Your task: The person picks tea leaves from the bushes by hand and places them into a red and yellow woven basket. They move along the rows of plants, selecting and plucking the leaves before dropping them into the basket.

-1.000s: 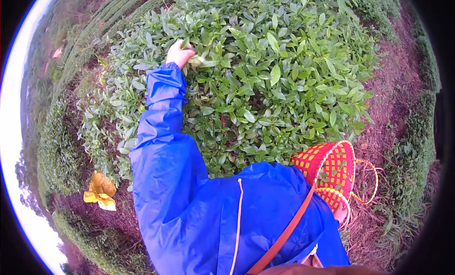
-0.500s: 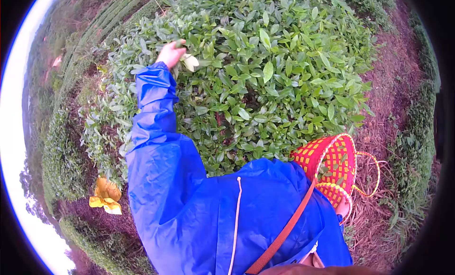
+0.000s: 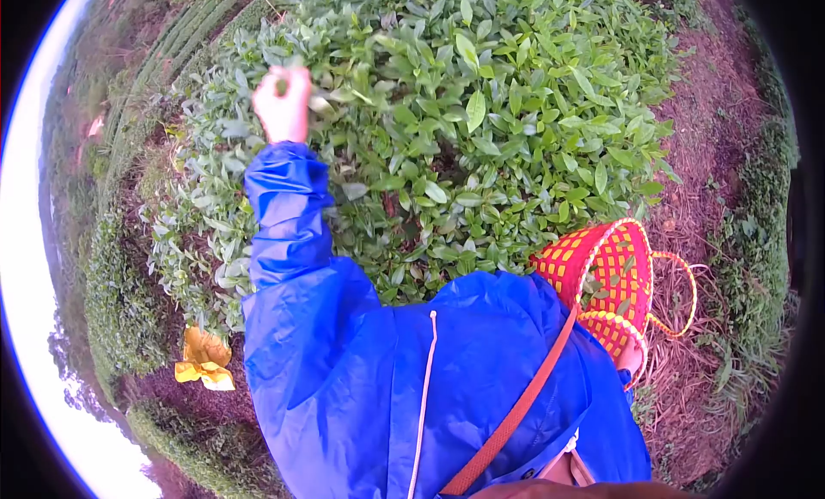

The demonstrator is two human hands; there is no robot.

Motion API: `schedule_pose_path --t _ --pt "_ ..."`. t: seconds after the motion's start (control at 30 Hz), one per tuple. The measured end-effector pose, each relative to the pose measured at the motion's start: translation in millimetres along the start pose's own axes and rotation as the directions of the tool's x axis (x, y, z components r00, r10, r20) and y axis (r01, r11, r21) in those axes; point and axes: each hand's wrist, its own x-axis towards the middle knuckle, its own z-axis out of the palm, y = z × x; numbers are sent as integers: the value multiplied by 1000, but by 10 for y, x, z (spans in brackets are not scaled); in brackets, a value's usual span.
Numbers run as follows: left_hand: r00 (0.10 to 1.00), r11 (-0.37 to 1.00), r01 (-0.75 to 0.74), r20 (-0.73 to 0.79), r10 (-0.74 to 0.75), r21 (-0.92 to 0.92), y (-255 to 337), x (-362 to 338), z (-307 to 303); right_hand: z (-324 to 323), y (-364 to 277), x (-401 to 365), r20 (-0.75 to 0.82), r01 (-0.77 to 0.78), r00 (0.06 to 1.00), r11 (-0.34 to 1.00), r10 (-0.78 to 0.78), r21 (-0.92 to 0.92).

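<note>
My left hand [image 3: 282, 104], slightly smeared by motion, is raised over the left part of a leafy tea bush [image 3: 516, 112]. Its fingers curl closed around green tea leaves [image 3: 281, 86], a bit of which shows in the fist. A pale leaf [image 3: 320, 104] blurs just beside that hand. At my right side a red and yellow woven basket [image 3: 571, 257] lies tilted, with some loose leaves [image 3: 593, 286] inside. Part of my right hand [image 3: 632, 358] shows at the lower rim of the basket; its fingers are hidden.
A brown strap [image 3: 516, 404] crosses my blue jacket [image 3: 344, 387]. Yellow crumpled packaging [image 3: 204, 360] lies on the ground at lower left. Right of the bush runs a path of dry litter [image 3: 709, 138]. Terraced rows [image 3: 168, 65] climb the slope at far left.
My left hand has moved left and turned, its fist now showing green leaves. The basket sits slightly higher in view.
</note>
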Motion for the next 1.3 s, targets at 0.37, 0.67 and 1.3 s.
schedule_pose_path --t 0.37,0.67,1.3 --pt "563 852 522 764 -315 -34 -171 -313 447 29 -12 54 28 105 994 994 -105 8" --pt "569 611 787 487 -662 -89 67 -646 358 4 -50 -123 8 -2 1000 1000 2 -6" --pt "568 912 -134 784 -250 388 142 -851 1565 68 -1 -119 20 -23 1000 991 21 131"
